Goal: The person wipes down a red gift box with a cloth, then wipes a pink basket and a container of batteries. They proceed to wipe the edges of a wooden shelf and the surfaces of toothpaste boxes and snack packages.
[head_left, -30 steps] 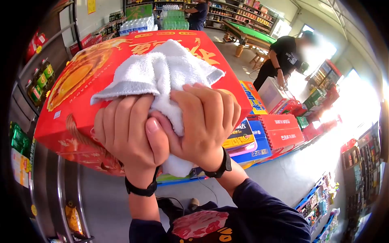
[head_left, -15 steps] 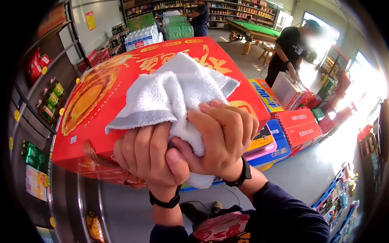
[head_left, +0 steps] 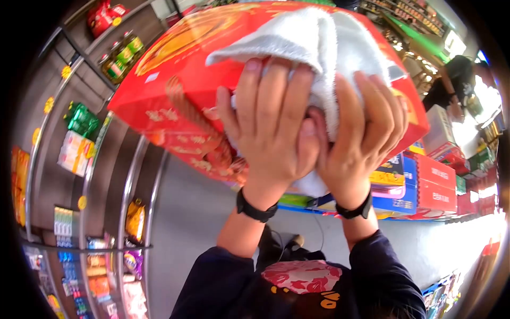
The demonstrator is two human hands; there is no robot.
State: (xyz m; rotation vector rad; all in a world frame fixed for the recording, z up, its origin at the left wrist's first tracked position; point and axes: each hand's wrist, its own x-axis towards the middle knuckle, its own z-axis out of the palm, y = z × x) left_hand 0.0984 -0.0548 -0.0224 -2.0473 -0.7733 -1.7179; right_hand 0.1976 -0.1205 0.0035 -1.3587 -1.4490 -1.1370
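Note:
A white towel (head_left: 303,34) with a grey border lies bunched on top of a large red gift box (head_left: 204,69). My left hand (head_left: 271,127) grips its near side, fingers pointing away from me. Close beside it, my right hand (head_left: 364,127) curls round the towel's right part, and the thumbs are near each other. Below the hands, a white end of the towel hangs at the box's front edge. A brown rope handle (head_left: 183,103) sits on the box front, left of my left hand. Both wrists carry black bands.
Shelves on the left hold bottles (head_left: 127,50), a green pack (head_left: 82,119) and several snack bags. Red cartons (head_left: 434,183) and a blue box (head_left: 401,191) stand to the right. Farther back, another person (head_left: 454,80) reaches toward a white box.
The view has tilted down and shifted, so the box and hands appear higher and farther right. My hands have moved slightly apart, with the left fingers straighter on the towel.

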